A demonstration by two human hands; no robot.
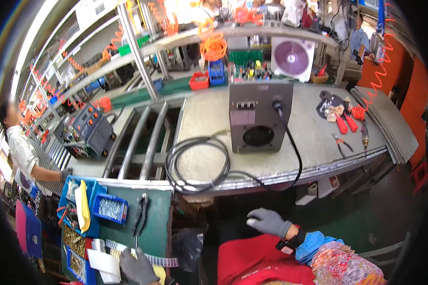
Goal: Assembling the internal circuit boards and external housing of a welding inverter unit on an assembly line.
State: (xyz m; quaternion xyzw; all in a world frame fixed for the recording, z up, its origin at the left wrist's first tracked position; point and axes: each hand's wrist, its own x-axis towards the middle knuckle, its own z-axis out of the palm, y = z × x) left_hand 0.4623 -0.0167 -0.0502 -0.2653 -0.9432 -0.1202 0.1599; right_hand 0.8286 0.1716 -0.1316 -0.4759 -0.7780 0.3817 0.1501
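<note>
My left hand (139,269), in a grey glove, lies at a strip of small labels (162,261) on the green side table. Its fingers look spread, and white paper (104,266) is beside it. A black-handled hand tool (140,216) rests just beyond. My right hand (269,223), also gloved in grey, hovers above my red apron (252,259) with fingers stretched leftward and nothing visible in them. Ahead on the bench stands a dark grey metal machine (261,116) with a round fan opening. Its black power cable (295,147) runs down to a coil (171,164) on the bench.
Blue bins (110,209) of screws and fittings crowd the left table. Pliers (341,145), red-handled tools (347,124) and a power screwdriver (364,135) lie at the bench's right. Metal rollers (137,142) lead left to another machine (91,128), near a person (24,152). A purple-white fan (292,58) stands behind.
</note>
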